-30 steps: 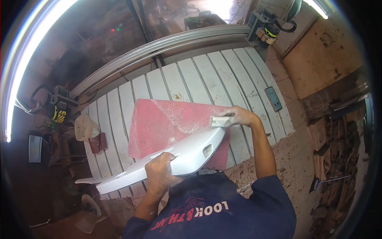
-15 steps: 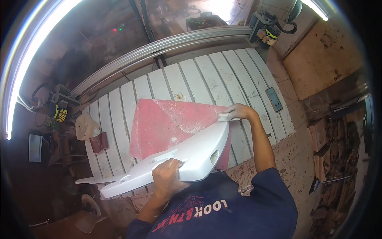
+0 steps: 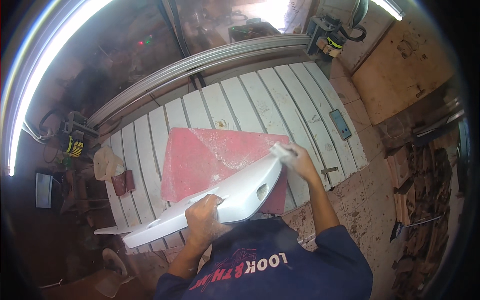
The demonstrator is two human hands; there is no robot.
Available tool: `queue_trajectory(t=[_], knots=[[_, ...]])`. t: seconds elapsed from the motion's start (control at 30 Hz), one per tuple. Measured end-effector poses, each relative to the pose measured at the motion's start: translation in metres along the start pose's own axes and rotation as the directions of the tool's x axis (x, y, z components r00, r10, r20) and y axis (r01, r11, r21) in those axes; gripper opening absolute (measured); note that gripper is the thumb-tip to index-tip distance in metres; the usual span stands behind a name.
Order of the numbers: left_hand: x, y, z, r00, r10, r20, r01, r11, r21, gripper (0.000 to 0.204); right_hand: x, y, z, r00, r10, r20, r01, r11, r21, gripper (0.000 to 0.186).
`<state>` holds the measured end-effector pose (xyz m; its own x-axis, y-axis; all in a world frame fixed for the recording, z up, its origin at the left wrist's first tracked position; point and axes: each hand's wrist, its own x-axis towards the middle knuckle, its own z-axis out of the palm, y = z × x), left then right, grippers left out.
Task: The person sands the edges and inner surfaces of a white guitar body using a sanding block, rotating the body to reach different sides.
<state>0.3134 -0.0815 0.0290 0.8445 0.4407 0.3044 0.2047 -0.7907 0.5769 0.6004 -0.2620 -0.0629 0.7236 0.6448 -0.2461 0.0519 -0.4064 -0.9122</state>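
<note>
A long white shaped panel [image 3: 240, 196] with an oval hole near its wide end lies tilted across the near side of the slatted table, close to my body. My left hand [image 3: 204, 216] is closed over the panel's near edge, fingers wrapped into a recess on its upper face. At the panel's far right tip, my right hand [image 3: 298, 161] pinches a small whitish folded pad, which looks like sandpaper [image 3: 278, 150], against the edge. White dust coats both hands. Beneath the panel is a dusty pink sheet [image 3: 200, 155].
The white slatted table [image 3: 260, 100] carries a phone [image 3: 340, 124] at right, a small metal strip [image 3: 329, 170], and a dark red roll [image 3: 122, 183] beside a beige cloth-like item [image 3: 107, 163] at left. A metal gantry rail [image 3: 210, 55] spans the back. Wood pieces [image 3: 400, 175] stand at right.
My right hand has moved slightly nearer to me and turned at the panel's tip, now blurred. My left hand keeps its hold, and the view has shifted a little.
</note>
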Motion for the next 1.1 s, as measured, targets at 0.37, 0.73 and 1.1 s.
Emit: queue_trajectory(t=[0.37, 0.73, 1.1], knots=[[0.001, -0.004, 0.005, 1.000, -0.002, -0.004, 0.002, 1.000, 0.015, 0.053, -0.016, 0.023, 0.013, 0.984, -0.092, -0.150, 0.110, 0.986, 0.121, 0.052], [0.008, -0.005, 0.005, 0.999, -0.044, 0.016, 0.044, 0.999, -0.008, 0.049, 0.022, 0.155, 0.022, 0.894, -0.113, -0.433, 0.149, 0.988, 0.049, 0.049], [0.010, -0.005, 0.005, 0.999, -0.050, 0.006, 0.049, 0.997, 0.052, 0.051, 0.004, 0.141, 0.027, 0.810, -0.455, -0.369, 0.073, 0.703, -0.708, 0.056]])
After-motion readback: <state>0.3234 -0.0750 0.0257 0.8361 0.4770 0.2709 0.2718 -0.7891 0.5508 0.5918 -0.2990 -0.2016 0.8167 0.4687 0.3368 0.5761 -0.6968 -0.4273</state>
